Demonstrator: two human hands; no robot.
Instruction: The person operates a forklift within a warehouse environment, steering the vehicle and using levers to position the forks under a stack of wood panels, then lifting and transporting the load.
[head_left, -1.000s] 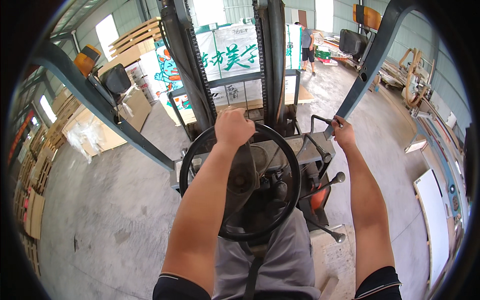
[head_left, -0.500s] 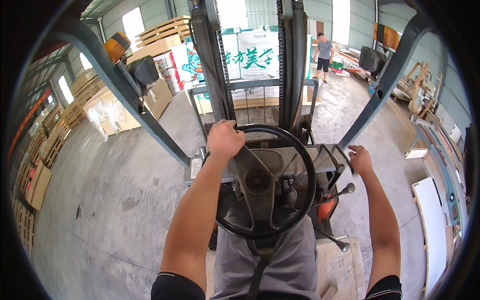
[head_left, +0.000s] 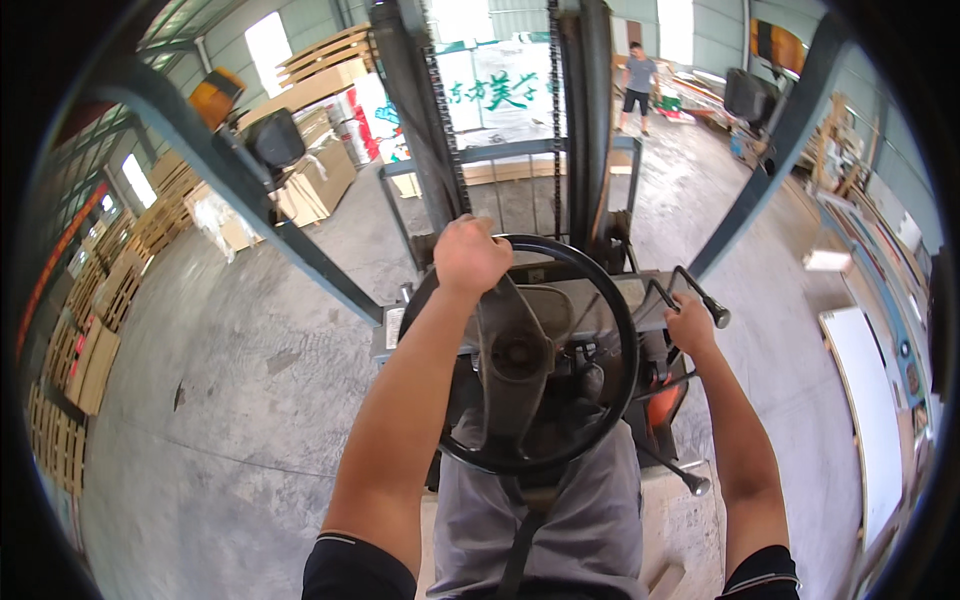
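Note:
My left hand (head_left: 473,257) is closed round the upper left rim of a black steering wheel (head_left: 632,365), where a broad spoke meets it. To the right of the wheel, my right hand (head_left: 690,324) is closed at a bent black control lever (head_left: 655,288), its fingertips partly hidden. Just beyond that hand stands another lever with a dark knob (head_left: 718,312). Lower down, a longer lever ends in a round knob (head_left: 697,485). A shoe (head_left: 592,380) shows through the wheel, near the pedals.
Ahead rise the forklift's mast (head_left: 585,130) and chains. Beyond stands a white-wrapped stack (head_left: 505,95) with green writing. A person (head_left: 639,85) stands ahead on the right. Pallets (head_left: 58,440) line the left side; a white panel (head_left: 868,420) leans at the right.
My right hand has moved left, in among the levers. My left hand has shifted right along with the turning wheel. The wrapped stack looks slightly smaller, and the surroundings have shifted in view.

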